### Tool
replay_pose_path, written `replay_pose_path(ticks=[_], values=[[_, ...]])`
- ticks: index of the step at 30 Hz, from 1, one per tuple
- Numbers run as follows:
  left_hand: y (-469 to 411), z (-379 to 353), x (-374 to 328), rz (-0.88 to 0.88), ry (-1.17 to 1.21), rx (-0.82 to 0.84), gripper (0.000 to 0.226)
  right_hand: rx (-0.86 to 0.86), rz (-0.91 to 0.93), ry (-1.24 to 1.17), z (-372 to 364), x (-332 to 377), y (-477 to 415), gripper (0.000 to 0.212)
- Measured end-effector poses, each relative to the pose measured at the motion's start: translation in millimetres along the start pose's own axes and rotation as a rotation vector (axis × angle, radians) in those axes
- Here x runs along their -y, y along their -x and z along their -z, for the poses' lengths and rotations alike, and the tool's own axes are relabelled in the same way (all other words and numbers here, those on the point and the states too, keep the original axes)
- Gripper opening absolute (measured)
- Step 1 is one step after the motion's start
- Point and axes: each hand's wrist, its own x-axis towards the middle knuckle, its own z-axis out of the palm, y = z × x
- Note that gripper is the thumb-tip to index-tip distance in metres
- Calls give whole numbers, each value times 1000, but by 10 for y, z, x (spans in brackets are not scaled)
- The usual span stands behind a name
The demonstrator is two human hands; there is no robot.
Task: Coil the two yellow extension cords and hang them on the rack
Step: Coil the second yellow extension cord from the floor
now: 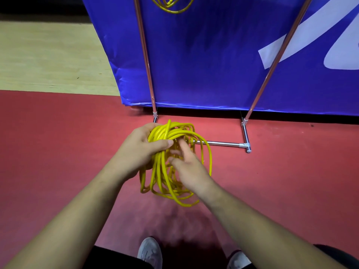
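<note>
My worry here is the coil itself. The yellow cord (158, 171) is bunched at its top in my left hand (141, 144), but the loops below are uneven: they fan out loosely, and one wide outer loop bows off to the right. If that grip slackens, I judge the strands would slide past each other and the bundle would spill onto the red floor (58, 142). The wide loop could also catch on the rack's base bar (223, 143), which lies right behind the coil, or on the upright pole (144, 49) as I lift. I can't see the cord's free end, so I can't say whether anything binds the loops. The other yellow cord (174, 11) already hangs at the top edge of view, in front of the blue banner (213, 55); a careless swing upward could knock it.

My left forearm comes in from the lower left, fingers curled over the top of the bundle, thumb laid across its front, clamping it firmly. My right hand (188, 166) reaches in from the lower right with fingers spread and relaxed, holding nothing. Its fingertips are blurred at the loops just under the left thumb, so I can't tell whether they touch
</note>
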Motion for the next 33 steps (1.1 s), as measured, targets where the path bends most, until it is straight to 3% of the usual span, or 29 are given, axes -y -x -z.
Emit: replay_pose_path(ticks=[4, 8, 12, 16, 17, 19, 22, 25, 30, 33], values=[[25, 6, -97, 13, 181, 51, 19, -23, 70, 1, 136, 22, -91, 38], [46, 4, -93, 42, 203, 57, 20, -6, 76, 103, 105, 18, -92, 35], [58, 37, -82, 103, 212, 48, 23, -7, 116, 86, 123, 19, -88, 7], [46, 79, -78, 146, 196, 19, 27, -369, 251, 595, 184, -36, -67, 14], [48, 62, -83, 151, 193, 20, 28, -401, 228, 611, 179, -28, -43, 13], [50, 8, -91, 140, 212, 29, 23, -246, 142, 370, 122, 0, -12, 12], [58, -72, -95, 143, 260, 26, 15, -4, 107, 146, -5, -6, 0, 41], [70, -120, -96, 135, 258, 63, 19, -25, 72, 182, -28, 16, 45, 47], [52, -65, -138, 111, 303, 118, 16, -74, 80, 162, 36, 13, 1, 38], [27, 5, -136, 99, 356, 159, 15, -112, 68, 205, 42, -30, -62, 48]])
